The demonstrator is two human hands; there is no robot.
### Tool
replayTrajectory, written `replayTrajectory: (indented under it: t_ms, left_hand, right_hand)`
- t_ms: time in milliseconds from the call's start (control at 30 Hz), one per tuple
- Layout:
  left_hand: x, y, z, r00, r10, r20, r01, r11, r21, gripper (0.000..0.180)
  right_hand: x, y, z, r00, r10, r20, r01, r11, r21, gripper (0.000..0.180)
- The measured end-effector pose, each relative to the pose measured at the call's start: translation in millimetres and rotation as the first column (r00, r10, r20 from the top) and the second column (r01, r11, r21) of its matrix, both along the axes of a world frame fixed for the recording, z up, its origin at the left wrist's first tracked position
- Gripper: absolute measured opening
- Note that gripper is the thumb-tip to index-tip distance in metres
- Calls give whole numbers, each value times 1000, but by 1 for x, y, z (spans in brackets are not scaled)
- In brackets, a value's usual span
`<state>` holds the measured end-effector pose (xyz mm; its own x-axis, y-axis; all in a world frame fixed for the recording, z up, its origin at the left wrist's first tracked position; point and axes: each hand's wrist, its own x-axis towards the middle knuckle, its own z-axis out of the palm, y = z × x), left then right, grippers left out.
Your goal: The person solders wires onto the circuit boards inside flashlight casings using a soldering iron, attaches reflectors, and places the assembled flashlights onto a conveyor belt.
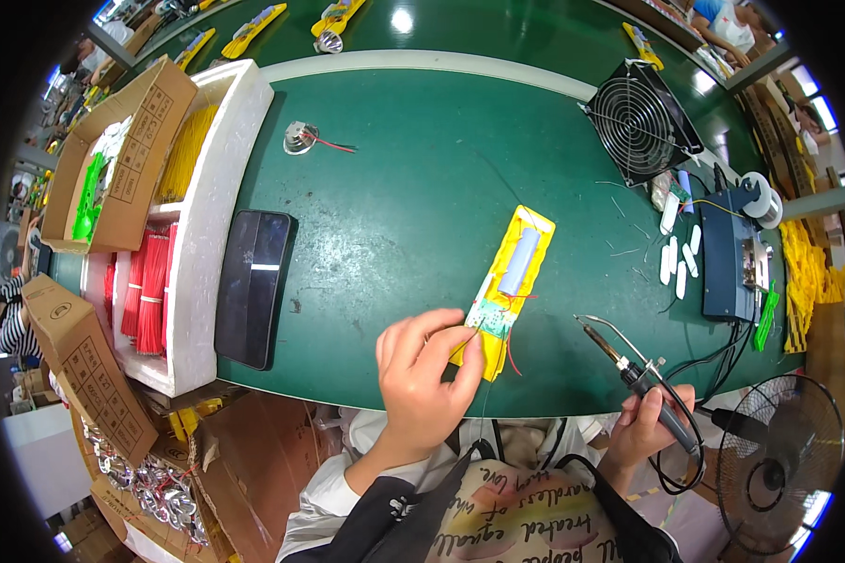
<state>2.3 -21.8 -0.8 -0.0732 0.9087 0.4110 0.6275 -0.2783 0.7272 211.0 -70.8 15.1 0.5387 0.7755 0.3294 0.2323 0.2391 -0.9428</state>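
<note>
A long yellow plastic housing [536, 223] lies slanted on the green bench in front of me. In it sit a blue cylindrical battery [520, 262] and a small green circuit board [494, 319], with thin red wires beside them. My left hand [426, 373] grips the near end of this housing, its fingertips by the board. My right hand [650, 427] is closed around the handle of a soldering iron [640, 377]. A thin metal tube runs alongside the iron's tip, which points up and left, apart from the housing.
A black phone [254, 289] lies left, beside a white foam box [218, 235] of red and yellow wires. A reflector with red leads [300, 138] rests far left. Right are a black fan [640, 127], white sticks [681, 280], a soldering station [726, 263] and solder spool [762, 201].
</note>
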Motion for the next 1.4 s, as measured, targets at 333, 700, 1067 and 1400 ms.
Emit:
replayTrajectory:
  t_ms: [333,700,1067,1400]
  left_hand:
    - [-25,-20,7,992,87,88,-73,986,-152,32]
    - [-6,-9,7,993,73,91,-74,997,5,12]
    - [5,-4,-1,993,115,-13,-115,992,57,14]
    - [5,-1,-3,993,118,-13,-117,991,61,17]
  right_hand:
    - [7,-5,-4,996,-52,-79,52,999,-4,18]
    - [-2,-7,3,996,-15,-83,17,1000,17,25]
    - [-30,-1,20,965,259,-36,-261,958,-120,35]
    - [-37,8,21,966,254,-52,-259,946,-195,35]
